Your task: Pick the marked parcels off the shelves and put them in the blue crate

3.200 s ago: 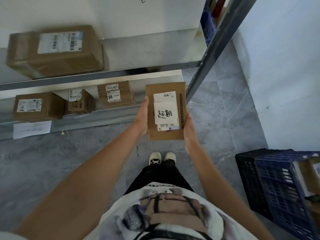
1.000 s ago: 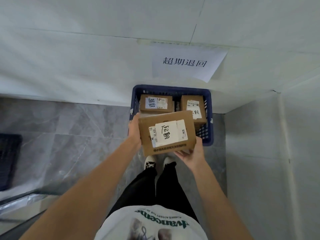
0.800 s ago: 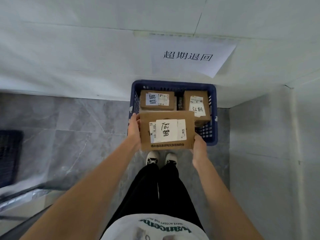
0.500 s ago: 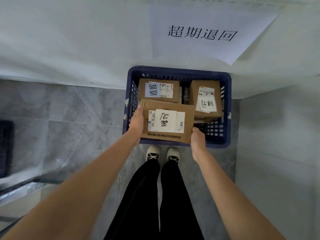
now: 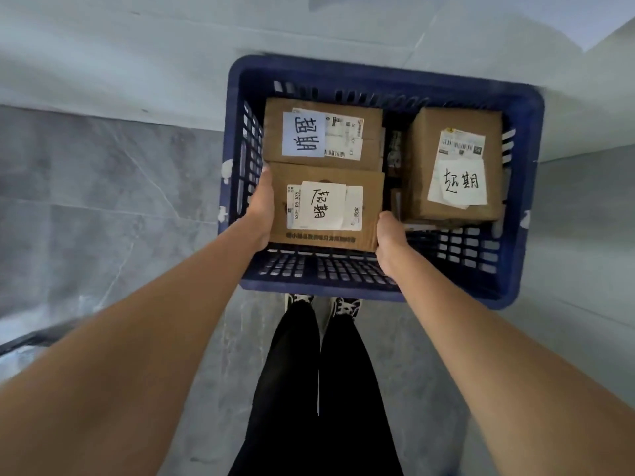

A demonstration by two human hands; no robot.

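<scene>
A brown cardboard parcel (image 5: 369, 187) with a white handwritten note on top sits low inside the blue crate (image 5: 378, 72), in its near-left part. My left hand (image 5: 262, 207) grips the parcel's left side and my right hand (image 5: 390, 237) grips its near-right corner. Behind it lies a second marked parcel (image 5: 275, 132) with a pale blue note. A third marked parcel (image 5: 426, 142) with a white note stands in the right half of the crate.
The crate stands on grey tiled floor (image 5: 103, 207) against a white wall (image 5: 137, 46), with another white wall (image 5: 584, 218) close on the right. My shoes (image 5: 323, 302) are just in front of the crate. A dark metal rail (image 5: 31, 338) shows at the left edge.
I turned from the shelves to the crate with the parcel in both hands. In the last second the parcel went from above the crate's near rim down into it, and I leaned closer.
</scene>
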